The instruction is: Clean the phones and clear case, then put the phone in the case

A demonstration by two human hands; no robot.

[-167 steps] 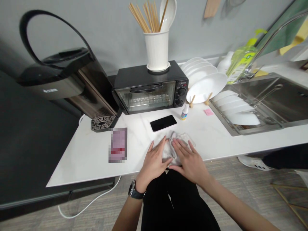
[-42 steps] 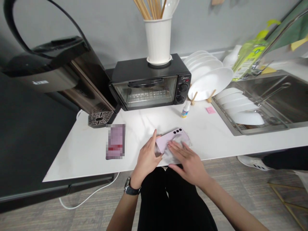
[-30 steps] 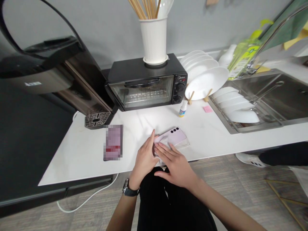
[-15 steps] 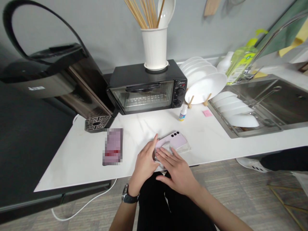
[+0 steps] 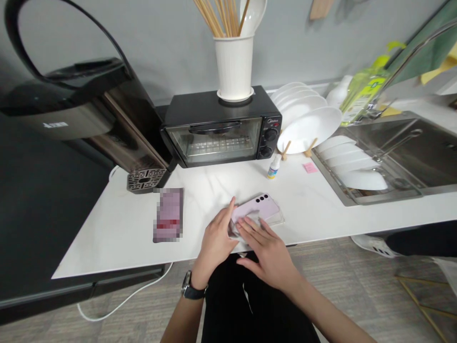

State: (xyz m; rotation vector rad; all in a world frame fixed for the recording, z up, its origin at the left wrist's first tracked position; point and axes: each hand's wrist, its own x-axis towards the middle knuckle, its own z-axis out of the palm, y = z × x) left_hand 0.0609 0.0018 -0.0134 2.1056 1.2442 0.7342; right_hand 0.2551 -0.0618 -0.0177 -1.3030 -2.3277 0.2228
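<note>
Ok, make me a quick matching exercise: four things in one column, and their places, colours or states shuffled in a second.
1. Phone
2. White cup
3. Small bottle
4. Square note

A. Pink, lying beside the sink
B. Partly under the right hand, three lenses showing
C. Upright on the counter
D. On top of the toaster oven

Pairs: 1-B, 2-D, 3-C, 4-A

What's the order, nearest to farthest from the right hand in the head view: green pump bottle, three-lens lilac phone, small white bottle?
From the right hand:
1. Lilac phone: directly ahead.
2. Small white bottle: farther back, beyond the phone.
3. Green pump bottle: far back, right.
</note>
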